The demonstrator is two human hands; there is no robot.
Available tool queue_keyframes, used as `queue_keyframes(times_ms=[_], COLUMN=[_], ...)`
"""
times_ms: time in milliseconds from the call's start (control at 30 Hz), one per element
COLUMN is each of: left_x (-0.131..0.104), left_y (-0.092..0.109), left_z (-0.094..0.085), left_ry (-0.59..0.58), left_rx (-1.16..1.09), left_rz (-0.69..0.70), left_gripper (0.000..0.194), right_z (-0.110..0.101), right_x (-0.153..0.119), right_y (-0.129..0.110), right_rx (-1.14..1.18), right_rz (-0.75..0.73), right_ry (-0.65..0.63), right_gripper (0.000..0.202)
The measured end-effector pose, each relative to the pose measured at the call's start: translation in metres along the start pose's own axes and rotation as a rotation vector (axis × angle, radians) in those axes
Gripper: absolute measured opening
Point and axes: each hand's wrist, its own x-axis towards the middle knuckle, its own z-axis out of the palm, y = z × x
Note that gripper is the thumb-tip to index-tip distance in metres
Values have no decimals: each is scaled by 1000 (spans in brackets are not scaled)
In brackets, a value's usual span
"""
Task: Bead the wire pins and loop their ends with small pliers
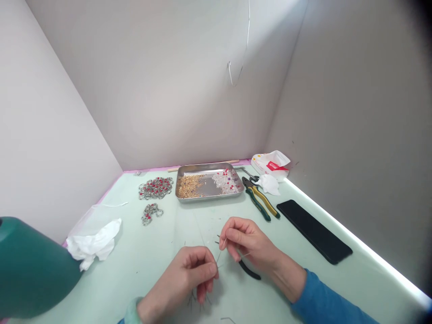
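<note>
My left hand (192, 274) is closed, thumb pressed to the fingers, on one end of a thin wire (219, 258). Just to its right, my right hand (249, 243) pinches the same thin strand between thumb and fingertips. Whether a second piece of wire is in the fingers I cannot tell. Black-handled pliers (250, 271) lie under my right hand, largely hidden by it. Several thin wire pieces (191, 298) lie below my left hand, and a bent wire (228, 319) is at the bottom edge.
Beyond my hands stands a metal tray (211, 197) with gold, clear and red beads. Chain piles with red beads (155, 188) lie left of it. Green-and-yellow pliers (263, 202) and a black flat slab (313, 231) lie right. A tissue (97, 240) and green object (37, 270) are left.
</note>
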Motion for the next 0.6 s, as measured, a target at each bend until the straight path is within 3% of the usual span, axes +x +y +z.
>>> queue_keyframes(times_ms=[100,200,367,600], left_x=[-2,-1,2,1], left_y=[-1,-7,-16,-15], left_z=[0,1,7,11], left_ry=[-60,-91,-108,-63], left_rx=[-50,-56,-40,-128], left_rz=[26,-29,-92,14], left_gripper=[22,22,25,26], right_z=[-5,1,18,11], right_x=[3,4,2,-1], right_y=[2,6,10,7], right_rx=[141,122,-7,92], right_rz=[21,43,120,-65], right_ry=[-24,-20,-66,-25], right_gripper=[26,32,16,8])
